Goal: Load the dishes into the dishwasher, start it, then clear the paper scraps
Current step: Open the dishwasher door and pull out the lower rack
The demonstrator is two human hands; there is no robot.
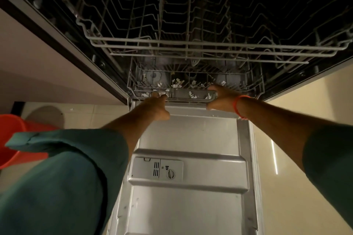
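Note:
The dishwasher stands open, its steel door (pixel 191 139) folded down toward me. My left hand (pixel 156 108) and my right hand (pixel 219 99) both grip the front rail of the lower rack (pixel 191 97), fingers curled over the wire. White paper scraps (pixel 177 83) lie scattered in the bottom of the lower rack. The empty upper rack (pixel 191 44) hangs above, pulled partly out. No dishes show in either rack.
A detergent dispenser (pixel 156 169) with a round knob sits in the door's inner panel. An orange bucket (pixel 11 139) stands on the tiled floor at the left. Pale cabinet fronts flank the dishwasher on both sides.

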